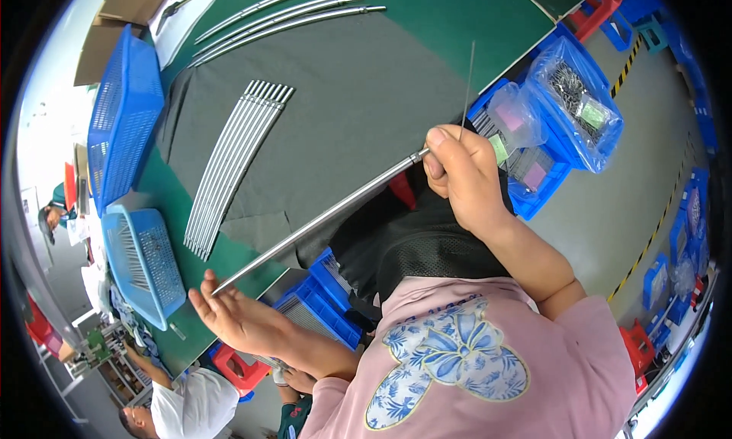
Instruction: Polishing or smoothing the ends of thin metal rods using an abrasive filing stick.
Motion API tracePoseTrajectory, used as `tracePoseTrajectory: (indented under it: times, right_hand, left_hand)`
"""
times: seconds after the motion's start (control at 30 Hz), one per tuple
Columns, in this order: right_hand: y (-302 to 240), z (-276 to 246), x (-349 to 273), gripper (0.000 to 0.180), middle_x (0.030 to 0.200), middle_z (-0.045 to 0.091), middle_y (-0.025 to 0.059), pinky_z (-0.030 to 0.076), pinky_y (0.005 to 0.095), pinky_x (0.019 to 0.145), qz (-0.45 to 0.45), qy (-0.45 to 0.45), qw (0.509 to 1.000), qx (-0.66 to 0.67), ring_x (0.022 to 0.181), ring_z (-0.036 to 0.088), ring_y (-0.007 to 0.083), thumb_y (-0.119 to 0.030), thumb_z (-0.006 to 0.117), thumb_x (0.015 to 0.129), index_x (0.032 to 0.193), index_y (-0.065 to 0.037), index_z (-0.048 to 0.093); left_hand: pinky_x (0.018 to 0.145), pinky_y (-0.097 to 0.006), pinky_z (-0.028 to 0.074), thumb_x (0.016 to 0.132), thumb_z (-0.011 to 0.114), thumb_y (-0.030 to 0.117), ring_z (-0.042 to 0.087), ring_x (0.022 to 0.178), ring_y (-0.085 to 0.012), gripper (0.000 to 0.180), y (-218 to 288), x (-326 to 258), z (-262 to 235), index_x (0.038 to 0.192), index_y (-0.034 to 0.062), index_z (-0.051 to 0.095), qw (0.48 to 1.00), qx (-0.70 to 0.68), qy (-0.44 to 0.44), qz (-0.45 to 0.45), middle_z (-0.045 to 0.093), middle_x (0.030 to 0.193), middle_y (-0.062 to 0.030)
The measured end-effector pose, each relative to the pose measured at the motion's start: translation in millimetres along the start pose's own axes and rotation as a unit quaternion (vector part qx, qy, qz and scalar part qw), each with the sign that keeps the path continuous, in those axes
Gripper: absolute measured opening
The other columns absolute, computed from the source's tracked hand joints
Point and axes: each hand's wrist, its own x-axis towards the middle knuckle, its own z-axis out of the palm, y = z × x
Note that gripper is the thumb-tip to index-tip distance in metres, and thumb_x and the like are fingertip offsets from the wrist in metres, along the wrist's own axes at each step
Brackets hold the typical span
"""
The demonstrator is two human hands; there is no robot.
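Observation:
A long silvery metal tube (320, 219) slants across in front of me, from the lower left up to the right. My right hand (467, 172) is closed round its upper end, with a thin metal rod (470, 81) rising from the same grip. At the lower end, my left hand (248, 322) holds the tube loosely between its fingers. Several similar tubes (235, 168) lie side by side on a dark grey cloth (358, 81) on the green table. Whether the thin rod joins the tube is hidden by my right fingers.
More metal tubes (290, 16) lie at the table's far side. Blue baskets (126, 119) stand along the left edge, one light blue basket (164, 267) holding rods. Right of the table are blue bins (602, 145) with bagged metal parts. A person in white (194, 405) sits at lower left.

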Motion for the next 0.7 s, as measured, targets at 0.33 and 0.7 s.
tracePoseTrajectory:
  times: [0.33,0.7]
  right_hand:
    - [-12,-14,2,0.037,0.058,0.046,-0.0016,0.034,0.0253,0.052,-0.028,0.005,0.982,-0.188,0.057,0.04,0.0047,-0.019,0.048,0.099,0.067,-0.002,0.05]
    - [-19,-47,-37,0.014,0.075,0.057,0.0095,0.042,0.0289,0.06,-0.126,0.034,0.921,-0.367,0.06,0.052,0.0134,-0.009,0.044,0.098,0.107,-0.001,0.051]
  left_hand:
    - [0.076,-0.035,0.046,0.069,0.074,0.002,0.058,0.089,-0.0279,0.022,-12,-44,146,0.09,0.0051,0.068,0.783,0.273,-0.508,0.234,0.06,0.092,-0.0102]
    - [0.059,-0.034,0.042,0.069,0.073,-0.001,0.052,0.067,-0.0234,0.018,-38,-60,153,0.084,0.0051,0.066,0.799,0.274,-0.482,0.23,0.057,0.078,-0.0046]
